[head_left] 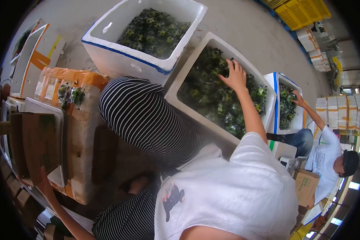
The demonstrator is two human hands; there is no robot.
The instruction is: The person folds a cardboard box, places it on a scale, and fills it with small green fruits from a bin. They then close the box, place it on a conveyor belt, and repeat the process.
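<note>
Head view: spreads the fingers of the right hand (pixel 235 76) at 2 o'clock, above a heap of small clear-wrapped packs (pixel 216 96) filling a slanted white foam box (pixel 248 64). Pinches nothing that shows; cannot tell whether touching the heap or hovering just over it. Judging by the shiny film and dark-and-green contents, should weigh little one by one, yield softly, slip against neighbours and bruise if squeezed. Best lifted singly, by loose film or cradled lightly at the sides.

Farther out, at 8 o'clock, holds the left hand (pixel 44 185) at the lower edge of a brown carton (pixel 40 140); with fingers partly hidden, cannot tell how firmly closed. Looks stiff and fairly light; better gripped at an edge than pressed mid-panel.

Between 9 and 10 o'clock, two loose packs (pixel 77 97) on a taped box (pixel 82 160). At 11 o'clock, a blue-edged box (pixel 112 60) of similar packs. Toward 3 o'clock, a co-worker's hand (pixel 298 98) in another box (pixel 275 108).
</note>
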